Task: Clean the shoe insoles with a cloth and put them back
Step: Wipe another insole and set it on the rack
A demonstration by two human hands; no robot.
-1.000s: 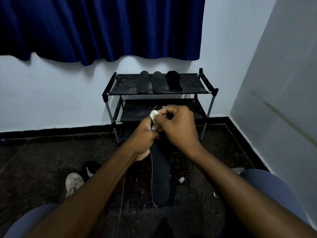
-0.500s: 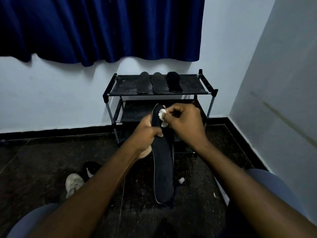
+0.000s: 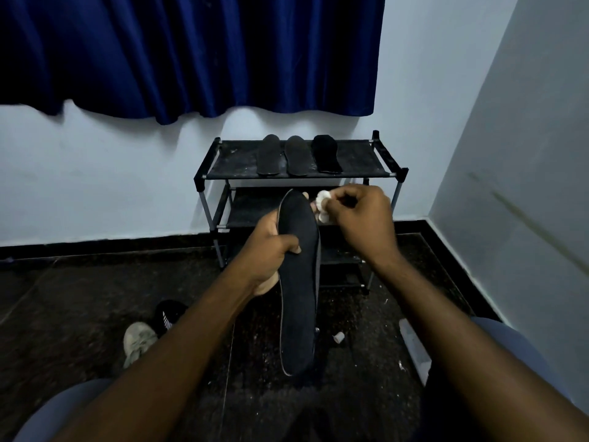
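Moved: right hand (image 3: 366, 221) and its white cloth (image 3: 322, 205) have slid rightward since half a second ago, off the toe face of the held insole (image 3: 299, 298) to its right edge.
Left hand: the left hand (image 3: 271, 247) has its fingers curled round the insole's far half with the thumb across the dark face. It holds the insole lengthwise above the floor, toe far, heel near.
Right hand: fingers pinch the bunched cloth, which touches the insole's right edge near the toe.
On the rack: three more insoles (image 3: 296, 156) lie side by side on the top shelf of the shoe rack (image 3: 360, 154); whether they are wiped cannot be told.
Progress: wiping of this insole looks under way.
Left to do: none appears returned. A pale shoe (image 3: 140, 342) and a black shoe (image 3: 167, 314) wait on the floor, near left.
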